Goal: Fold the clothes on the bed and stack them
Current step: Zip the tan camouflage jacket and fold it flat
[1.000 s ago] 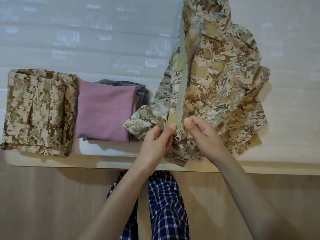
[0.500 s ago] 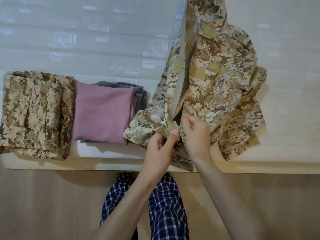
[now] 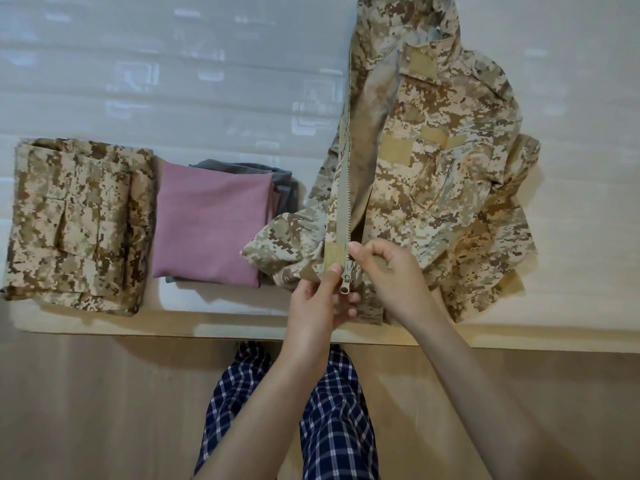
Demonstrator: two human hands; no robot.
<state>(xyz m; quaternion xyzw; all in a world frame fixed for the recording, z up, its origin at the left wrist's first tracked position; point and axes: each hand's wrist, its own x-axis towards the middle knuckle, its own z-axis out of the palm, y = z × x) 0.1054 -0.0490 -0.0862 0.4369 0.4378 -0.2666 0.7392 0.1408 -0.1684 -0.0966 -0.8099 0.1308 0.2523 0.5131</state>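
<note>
pinching the zipper (image 3: 346,271) foot at the bed's (image 3: 207,98) near edge, the left hand (image 3: 320,303) steadies one side of the camouflage jacket (image 3: 433,188) while the right hand (image 3: 388,271), fingers closed, grips the other, likely to align them; folded clothes (image 3: 207,223) wait leftward.

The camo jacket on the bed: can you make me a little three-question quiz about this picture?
1. True or false: the camo jacket is already folded.
2. Which folded piece lies right beside the folded camo trousers? A) pink cloth B) white towel C) blue jeans
3. Fill in: both hands work at the jacket's ____.

Key: 1 false, it lies spread open with the left hand and right hand at its bottom edge. 2 A, the pink cloth, stacked on a grey cloth. 3 zipper.
</note>
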